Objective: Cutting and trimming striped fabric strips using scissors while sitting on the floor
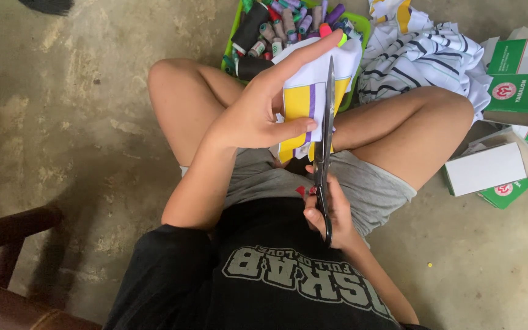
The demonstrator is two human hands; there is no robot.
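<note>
Concrete floor (80,110) is shown beneath crossed legs, with a green tray (234,30) of thread spools (276,27), striped cloth (423,52) and green boxes (514,73) beyond the knees. A white, yellow and purple cloth piece (313,91) is pinched in the left hand (258,110) above the lap. Black scissors (324,140) are gripped by the right hand (331,211), blades upright against the piece.

the person wears a black t-shirt (264,275) with pale block lettering, short sleeves and grey shorts (368,183).

Thread tray (233,36) before knees; fabric pile (426,52) right; boxes (508,122) farther right.
</note>
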